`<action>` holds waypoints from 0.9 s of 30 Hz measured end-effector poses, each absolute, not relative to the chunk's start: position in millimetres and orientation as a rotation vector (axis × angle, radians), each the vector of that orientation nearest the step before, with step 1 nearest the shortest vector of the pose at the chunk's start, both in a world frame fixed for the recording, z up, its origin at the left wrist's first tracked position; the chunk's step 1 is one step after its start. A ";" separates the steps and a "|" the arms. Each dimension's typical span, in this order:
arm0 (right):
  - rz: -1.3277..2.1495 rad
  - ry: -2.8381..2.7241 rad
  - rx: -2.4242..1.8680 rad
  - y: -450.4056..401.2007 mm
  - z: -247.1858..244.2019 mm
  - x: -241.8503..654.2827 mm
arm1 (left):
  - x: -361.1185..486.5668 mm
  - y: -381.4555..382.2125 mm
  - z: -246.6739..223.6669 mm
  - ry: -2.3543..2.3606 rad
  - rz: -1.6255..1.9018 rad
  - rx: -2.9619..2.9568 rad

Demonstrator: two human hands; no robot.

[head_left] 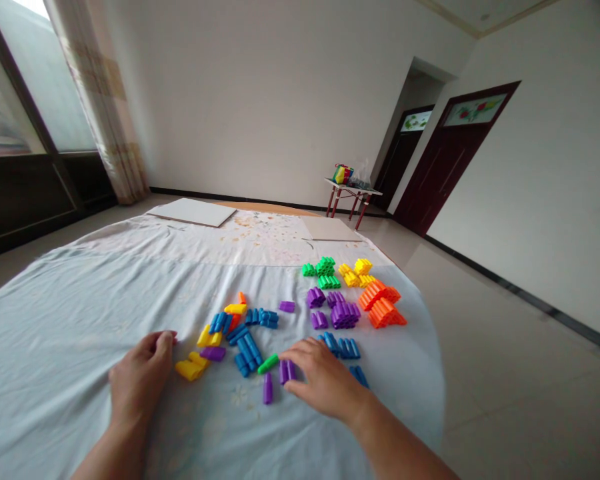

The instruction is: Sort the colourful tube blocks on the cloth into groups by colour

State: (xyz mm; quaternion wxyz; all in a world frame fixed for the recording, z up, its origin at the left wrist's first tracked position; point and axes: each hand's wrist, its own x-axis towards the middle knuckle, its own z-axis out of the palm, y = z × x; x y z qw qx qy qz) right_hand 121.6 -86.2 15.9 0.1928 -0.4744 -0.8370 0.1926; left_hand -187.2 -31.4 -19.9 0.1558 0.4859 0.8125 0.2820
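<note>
My left hand (143, 373) rests on the cloth at the left, its fingers curled closed with nothing showing in them. Just right of it lie yellow plastic tube pieces (193, 367) and a purple one (213, 353). My right hand (325, 380) is closed on a pair of purple tube pieces (287, 372), thumb at the near end and forefinger at the far end. A green tube piece (268, 363) lies beside its fingertips, and a single purple piece (267, 389) lies nearer me. Joined blue pieces (247, 350) spread between the hands.
Colour-sorted groups stand at the right: green (325, 268), yellow (360, 272), purple (345, 315), orange (381, 305) and blue (347, 347). Two flat boards (195, 212) (330, 229) lie at the table's far side. A small folding table (353, 188) holds bags by the wall.
</note>
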 end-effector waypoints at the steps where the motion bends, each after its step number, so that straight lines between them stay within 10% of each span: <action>1: 0.518 -2.398 -1.356 -86.0 13.4 117.7 | -187.2 -31.7 -19.9 2.329 0.814 1.383; 27: 0.238 -2.183 -1.520 -42.9 55.2 191.0 | -196.2 -25.5 -27.8 2.309 0.751 1.341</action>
